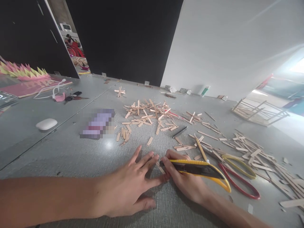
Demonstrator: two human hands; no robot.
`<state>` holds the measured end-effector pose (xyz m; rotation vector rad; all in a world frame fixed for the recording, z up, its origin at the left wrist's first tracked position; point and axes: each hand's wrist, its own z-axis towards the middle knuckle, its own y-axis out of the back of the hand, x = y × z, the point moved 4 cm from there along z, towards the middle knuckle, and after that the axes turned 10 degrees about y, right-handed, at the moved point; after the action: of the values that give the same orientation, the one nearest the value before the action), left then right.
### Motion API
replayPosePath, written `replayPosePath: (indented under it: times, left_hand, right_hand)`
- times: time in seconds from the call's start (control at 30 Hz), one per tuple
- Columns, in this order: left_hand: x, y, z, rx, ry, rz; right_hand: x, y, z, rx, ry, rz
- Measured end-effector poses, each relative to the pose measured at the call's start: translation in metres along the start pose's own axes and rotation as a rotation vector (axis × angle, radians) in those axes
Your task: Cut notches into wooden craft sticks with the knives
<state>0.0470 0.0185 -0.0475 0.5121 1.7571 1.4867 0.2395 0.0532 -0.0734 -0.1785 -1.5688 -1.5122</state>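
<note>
My left hand (133, 186) lies on the grey tabletop with its fingers spread. Between its fingertips and my right hand is a small piece of wooden craft stick (161, 167), partly hidden by the fingers. My right hand (182, 180) is closed around a yellow and black utility knife (197, 168). The knife's tip points left, down at the stick piece, and the blade itself is too small to make out. Just ahead of both hands lies a short cut stick (149, 141).
Cut sticks (147, 112) are heaped ahead, with more sticks (258, 158) scattered at right. Looped red and yellow handles (239, 183) lie beside my right forearm. Also on the table are a black pen (180, 131), a blurred-out purple object (98, 122) and a white case (47, 124).
</note>
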Motion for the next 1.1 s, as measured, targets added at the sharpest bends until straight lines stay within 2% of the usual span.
replayPosePath:
  times: [0.2,0.4,1.1]
  left_hand:
    - [-0.002,0.003,0.003,0.08,0.026,0.048]
    - [-0.002,0.003,0.0,0.007,-0.007,0.015]
    - [0.0,0.003,0.002,0.044,0.01,-0.002]
  right_hand:
    - [0.004,0.001,0.002,0.004,-0.021,0.034]
    - [0.006,0.001,0.005,0.012,-0.017,0.043]
    - [0.011,0.001,0.003,0.039,0.013,-0.037]
